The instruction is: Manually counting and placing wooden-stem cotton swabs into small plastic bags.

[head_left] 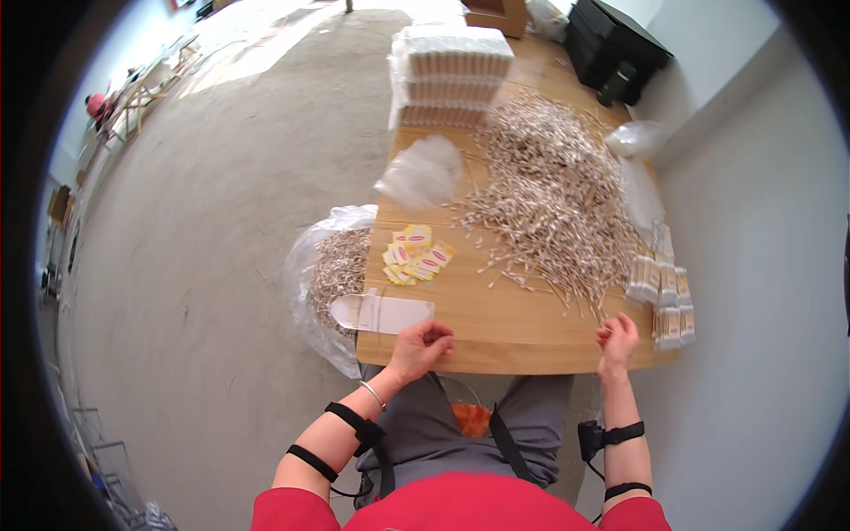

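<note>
My left hand point(421, 349) rests over the table's front edge with its fingers curled together; whether anything is in them is hidden. Just beyond it lies a white card point(403, 315) with a rounded end and thin sticks across it. At the right, my right hand point(618, 343) is closed in a pinch at the near tip of a large heap of cotton swabs point(562, 190). A few thin swab sticks show at its fingertips. Small yellow and white labels point(416, 255) lie loose beyond the white card.
Packed swab bundles point(675, 310) line the right edge by the wall. Stacked white packs point(452, 75) and clear plastic bags point(423, 173) stand at the far left of the wooden table point(496, 332). A swab-filled plastic sack point(336, 274) sits left of it; a black bin point(615, 53) stands behind.
</note>
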A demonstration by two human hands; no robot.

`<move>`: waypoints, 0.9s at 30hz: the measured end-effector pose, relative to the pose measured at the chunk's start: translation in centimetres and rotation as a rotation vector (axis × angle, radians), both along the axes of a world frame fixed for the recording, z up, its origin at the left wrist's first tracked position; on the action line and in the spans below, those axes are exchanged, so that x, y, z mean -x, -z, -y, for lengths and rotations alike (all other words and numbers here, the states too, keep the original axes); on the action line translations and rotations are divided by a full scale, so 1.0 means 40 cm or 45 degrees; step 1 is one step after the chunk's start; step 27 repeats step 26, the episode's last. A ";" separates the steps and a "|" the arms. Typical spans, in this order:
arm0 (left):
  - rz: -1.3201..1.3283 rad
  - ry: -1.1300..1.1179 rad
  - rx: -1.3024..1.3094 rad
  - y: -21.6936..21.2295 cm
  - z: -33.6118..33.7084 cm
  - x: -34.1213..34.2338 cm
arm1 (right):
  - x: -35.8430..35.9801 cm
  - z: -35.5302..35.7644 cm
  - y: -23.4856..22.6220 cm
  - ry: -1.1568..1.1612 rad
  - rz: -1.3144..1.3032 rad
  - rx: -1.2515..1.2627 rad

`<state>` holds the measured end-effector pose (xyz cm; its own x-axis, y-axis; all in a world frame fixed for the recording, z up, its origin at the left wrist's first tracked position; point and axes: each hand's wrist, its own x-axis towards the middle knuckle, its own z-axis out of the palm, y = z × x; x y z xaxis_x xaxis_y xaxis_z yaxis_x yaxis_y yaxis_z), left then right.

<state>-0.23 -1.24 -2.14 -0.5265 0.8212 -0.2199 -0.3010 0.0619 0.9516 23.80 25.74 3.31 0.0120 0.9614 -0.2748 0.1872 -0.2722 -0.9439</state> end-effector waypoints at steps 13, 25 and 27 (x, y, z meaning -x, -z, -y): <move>0.052 0.022 -0.037 -0.019 -0.001 0.001 | 0.856 0.054 -0.015 -1.198 0.859 -0.950; -0.003 0.100 -0.018 -0.038 0.010 0.010 | 0.828 -0.013 0.026 -0.982 0.765 -0.569; -0.002 0.108 -0.027 -0.041 0.006 0.003 | 0.812 -0.016 0.022 -0.983 0.704 -0.568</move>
